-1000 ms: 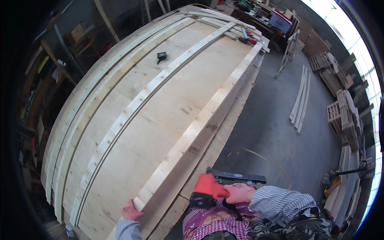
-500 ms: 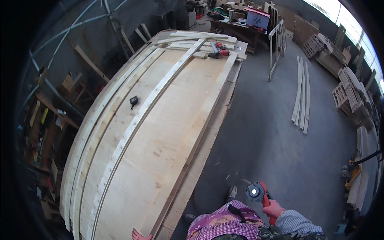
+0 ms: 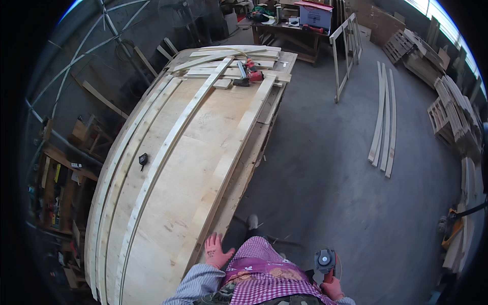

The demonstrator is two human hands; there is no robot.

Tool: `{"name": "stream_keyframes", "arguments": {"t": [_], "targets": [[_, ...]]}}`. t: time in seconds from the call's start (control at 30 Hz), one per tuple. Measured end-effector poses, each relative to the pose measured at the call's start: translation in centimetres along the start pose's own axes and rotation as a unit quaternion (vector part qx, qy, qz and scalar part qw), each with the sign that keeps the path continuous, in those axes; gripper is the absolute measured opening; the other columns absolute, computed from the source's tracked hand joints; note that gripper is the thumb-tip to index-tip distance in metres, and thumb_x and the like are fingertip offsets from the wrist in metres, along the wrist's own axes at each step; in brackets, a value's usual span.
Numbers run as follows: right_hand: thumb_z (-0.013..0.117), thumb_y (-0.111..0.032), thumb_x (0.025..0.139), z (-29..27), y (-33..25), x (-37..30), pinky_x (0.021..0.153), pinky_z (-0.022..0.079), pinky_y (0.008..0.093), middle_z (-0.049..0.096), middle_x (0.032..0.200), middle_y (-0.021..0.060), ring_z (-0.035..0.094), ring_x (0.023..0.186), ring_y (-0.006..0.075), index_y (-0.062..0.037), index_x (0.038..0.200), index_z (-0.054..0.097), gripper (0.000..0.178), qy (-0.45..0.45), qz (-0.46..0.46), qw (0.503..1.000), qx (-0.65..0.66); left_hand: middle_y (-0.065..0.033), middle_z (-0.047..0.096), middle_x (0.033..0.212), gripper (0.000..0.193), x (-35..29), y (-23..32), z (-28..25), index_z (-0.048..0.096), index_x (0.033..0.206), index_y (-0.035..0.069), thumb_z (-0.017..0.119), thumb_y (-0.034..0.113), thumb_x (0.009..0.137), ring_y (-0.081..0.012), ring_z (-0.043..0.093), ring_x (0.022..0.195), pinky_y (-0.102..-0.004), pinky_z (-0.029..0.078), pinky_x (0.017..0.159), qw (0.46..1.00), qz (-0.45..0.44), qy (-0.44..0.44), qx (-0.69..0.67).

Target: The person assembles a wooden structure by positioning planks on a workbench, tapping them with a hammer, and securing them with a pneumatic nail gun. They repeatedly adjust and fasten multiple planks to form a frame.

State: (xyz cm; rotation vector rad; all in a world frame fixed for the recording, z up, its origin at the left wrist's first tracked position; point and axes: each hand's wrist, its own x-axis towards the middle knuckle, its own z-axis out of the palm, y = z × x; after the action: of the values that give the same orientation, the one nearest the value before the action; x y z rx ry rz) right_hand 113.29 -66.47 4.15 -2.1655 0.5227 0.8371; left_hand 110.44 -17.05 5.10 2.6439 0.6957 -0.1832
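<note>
We see the left hand (image 3: 217, 251) spread flat, fingers open, resting on the near edge of a long plywood panel (image 3: 203, 157) that lies on the worktop — a wooden batten (image 3: 231, 152) runs along that same edge, just beside the palm. The right hand (image 3: 331, 285) is closed around the handle of a power tool (image 3: 324, 261), held low by our right side over the concrete floor (image 3: 330, 168), well apart from the panel. A second batten (image 3: 175, 142) runs down the panel's middle; a small black object (image 3: 143, 160) sits left of it. At the far end lies a red tool (image 3: 250, 74) among loose strips. Three slats (image 3: 382, 122) lie on the floor to the right.
</note>
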Motion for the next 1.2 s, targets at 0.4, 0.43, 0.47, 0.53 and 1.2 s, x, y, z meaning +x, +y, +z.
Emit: {"name": "stream_keyframes", "arguments": {"t": [0.4, 0.43, 0.47, 0.53, 1.2], "targets": [[0.064, -0.054, 0.078, -5.8, -16.7, 17.3, 0.08, 0.051, 0.0397, 0.072, 0.092, 0.0141, 0.069, 0.084, 0.025, -0.007, 0.103, 0.072, 0.054, 0.001, 0.093, 0.987, -0.13, -0.0245, 0.033, 0.145, 0.083, 30.2, 6.9, -2.7, 0.042, 0.136, 0.004, 0.075, 0.041, 0.071, -0.0405, 0.029, 0.135, -0.0481, 0.024, 0.113, 0.991, -0.06, 0.049, -0.112], [0.064, -0.052, 0.078, -6.7, -19.4, 18.3, 0.079, 0.051, 0.0395, 0.072, 0.091, 0.014, 0.069, 0.084, 0.025, -0.0066, 0.102, 0.072, 0.053, 0.004, 0.093, 0.986, -0.138, -0.0241, 0.033, 0.146, 0.083, 32.7, 7.2, -3.3, 0.041, 0.137, 0.004, 0.075, 0.041, 0.071, -0.0403, 0.029, 0.135, -0.0485, 0.023, 0.114, 0.989, -0.058, 0.052, -0.127], [0.065, -0.051, 0.077, -7.6, -21.9, 19.1, 0.079, 0.051, 0.0393, 0.071, 0.09, 0.014, 0.069, 0.083, 0.0249, -0.0063, 0.102, 0.072, 0.051, 0.008, 0.095, 0.984, -0.147, -0.0236, 0.033, 0.146, 0.082, 34.3, 7.4, -3.9, 0.041, 0.137, 0.004, 0.075, 0.041, 0.072, -0.04, 0.028, 0.136, -0.049, 0.022, 0.114, 0.988, -0.059, 0.045, -0.134], [0.065, -0.047, 0.076, -9.1, -26.3, 20.4, 0.077, 0.052, 0.0389, 0.071, 0.088, 0.0138, 0.069, 0.082, 0.0249, -0.0055, 0.1, 0.071, 0.049, 0.012, 0.091, 0.981, -0.172, -0.0236, 0.033, 0.146, 0.08, 37.7, 7.5, -5.0, 0.041, 0.136, 0.004, 0.074, 0.039, 0.072, -0.0403, 0.029, 0.135, -0.0492, 0.022, 0.114, 0.979, -0.05, 0.092, -0.174], [0.06, -0.014, 0.072, -18.5, -85.3, 59.9, 0.089, 0.049, 0.0467, 0.066, 0.107, 0.023, 0.062, 0.105, 0.0404, -0.008, 0.117, 0.058, 0.045, 0.119, -0.234, 0.842, -0.471, -0.0213, 0.033, 0.146, 0.067, 42.5, 16.0, -4.7, 0.045, 0.132, -0.003, 0.075, 0.018, 0.076, -0.0384, 0.033, 0.135, -0.0436, 0.03, 0.112, 0.789, -0.488, 0.292, -0.232]]}}
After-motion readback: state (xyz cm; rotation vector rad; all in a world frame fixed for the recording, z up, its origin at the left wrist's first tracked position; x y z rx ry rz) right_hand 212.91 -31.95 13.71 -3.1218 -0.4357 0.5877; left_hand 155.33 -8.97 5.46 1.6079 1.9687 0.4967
